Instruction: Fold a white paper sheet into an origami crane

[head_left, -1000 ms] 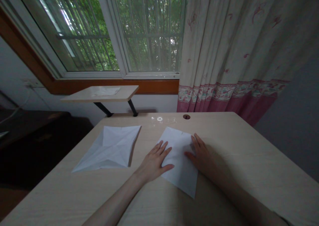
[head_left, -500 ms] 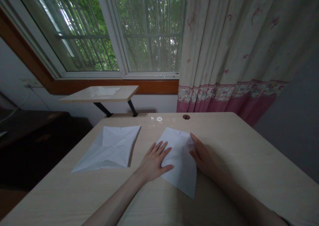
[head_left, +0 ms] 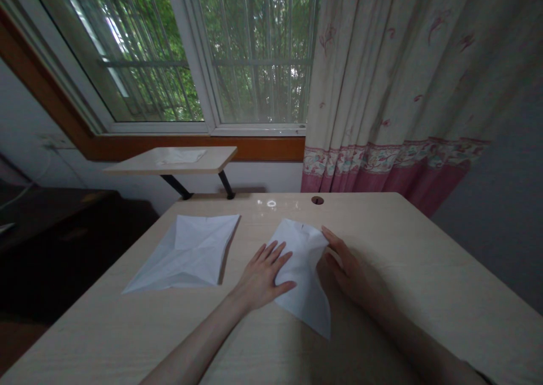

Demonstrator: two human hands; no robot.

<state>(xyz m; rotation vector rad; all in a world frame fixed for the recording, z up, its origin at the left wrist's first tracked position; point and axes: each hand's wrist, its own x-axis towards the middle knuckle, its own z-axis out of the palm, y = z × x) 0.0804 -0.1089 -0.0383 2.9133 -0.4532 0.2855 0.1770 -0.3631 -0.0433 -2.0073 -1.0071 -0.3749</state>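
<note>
1. Left hand [head_left: 263, 275] lies palm down and flat on the white paper [head_left: 302, 297], unclenched, its fingers spread and pointing up and away from the person, its thumb stretched out to the right across the sheet.
2. That paper lies on the surface [head_left: 424, 266], in front of the person and between the two hands. Its right side curls up near the top corner, and a pointed lower corner reaches toward the person.
3. Right hand [head_left: 350, 269] is turned inward at the paper's right edge, with the index finger reaching to the raised upper corner. The thumb sits lower and apart from the index finger, so the hand is loosely bent rather than clenched; whether other fingers hold the sheet from below cannot be told.
4. Both forearms come in from the bottom of the view, the left one [head_left: 197, 345] slanting up to the right and the right one [head_left: 407, 337] slanting up to the left.
5. Left of the hands, well apart from them, a creased, folded paper [head_left: 195, 255] lies on the surface.
6. Near the far edge is a round cable hole [head_left: 317, 200].
7. Far left, a raised shelf [head_left: 214, 160] on black legs [head_left: 176, 186] bears another white piece [head_left: 182, 156].
8. Behind stand a barred window [head_left: 258, 51] and a flowered curtain [head_left: 365, 74] with a pink lower band.
</note>
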